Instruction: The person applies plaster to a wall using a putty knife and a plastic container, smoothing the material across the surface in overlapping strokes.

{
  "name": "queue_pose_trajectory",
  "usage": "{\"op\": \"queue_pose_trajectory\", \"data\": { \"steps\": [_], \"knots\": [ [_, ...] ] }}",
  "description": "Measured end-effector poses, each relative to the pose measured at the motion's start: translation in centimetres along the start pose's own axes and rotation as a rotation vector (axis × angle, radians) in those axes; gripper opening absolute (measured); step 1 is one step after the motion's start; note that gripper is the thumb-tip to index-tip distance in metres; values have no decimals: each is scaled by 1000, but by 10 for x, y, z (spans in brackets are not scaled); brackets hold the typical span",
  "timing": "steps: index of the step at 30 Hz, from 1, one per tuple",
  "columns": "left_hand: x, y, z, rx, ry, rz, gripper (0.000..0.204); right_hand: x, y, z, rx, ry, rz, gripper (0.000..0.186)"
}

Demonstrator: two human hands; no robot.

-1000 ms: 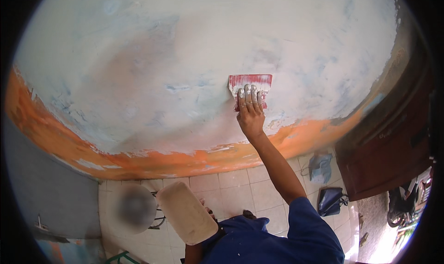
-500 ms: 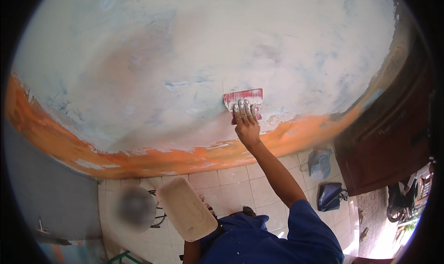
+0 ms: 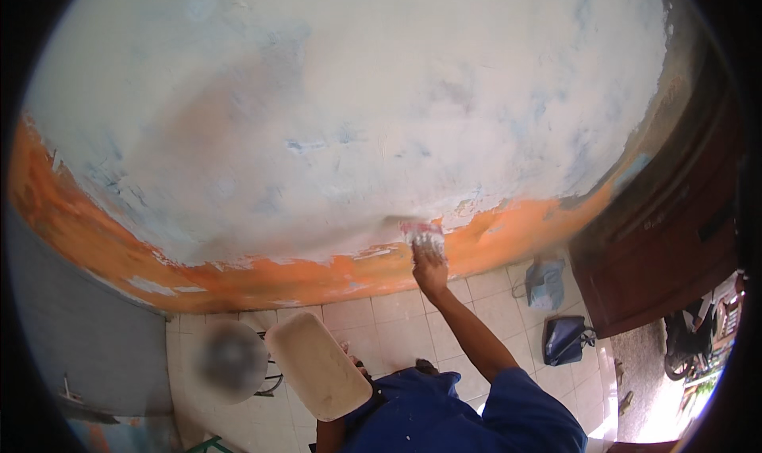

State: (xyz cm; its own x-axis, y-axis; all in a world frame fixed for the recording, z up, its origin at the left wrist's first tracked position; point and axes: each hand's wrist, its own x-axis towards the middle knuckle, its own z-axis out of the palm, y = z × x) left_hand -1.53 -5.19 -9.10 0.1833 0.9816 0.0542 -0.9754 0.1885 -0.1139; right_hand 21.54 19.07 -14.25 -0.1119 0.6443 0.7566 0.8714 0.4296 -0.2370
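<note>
My right hand, fingers smeared white, grips a red, putty-coated spreader, blurred, near the lower edge of the white patch on the wall, where orange paint borders it. My left hand holds a beige rectangular tray at lower centre; only part of its fingers shows past the tray's right side, the rest is hidden beneath. A thin pale film lies in the tray. Bluish and brownish patches show through the white coat above my right hand.
Tiled floor runs below the wall. A blurred round stool stands left of the tray, beside a grey wall. At right are a light-blue bag, a dark-blue bag, a brown wooden door and a motorbike outside.
My right hand and the spreader have moved down the wall, from the white area to the edge of the orange band. The tray in my left hand has stayed about the same.
</note>
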Motion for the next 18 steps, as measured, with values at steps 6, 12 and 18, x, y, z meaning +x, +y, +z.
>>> {"op": "queue_pose_trajectory", "data": {
  "steps": [6,12,18],
  "knots": [
    [-6,9,-1,15,15,-29,68,124,4,-70,-107,423,-37,47],
    [3,0,7,69,0,31,69,177,35,-80,-160,568,-171,47],
    [13,-1,3,6,39,4,67,183,50,-82,-178,515,-207,41]
  ]
}}
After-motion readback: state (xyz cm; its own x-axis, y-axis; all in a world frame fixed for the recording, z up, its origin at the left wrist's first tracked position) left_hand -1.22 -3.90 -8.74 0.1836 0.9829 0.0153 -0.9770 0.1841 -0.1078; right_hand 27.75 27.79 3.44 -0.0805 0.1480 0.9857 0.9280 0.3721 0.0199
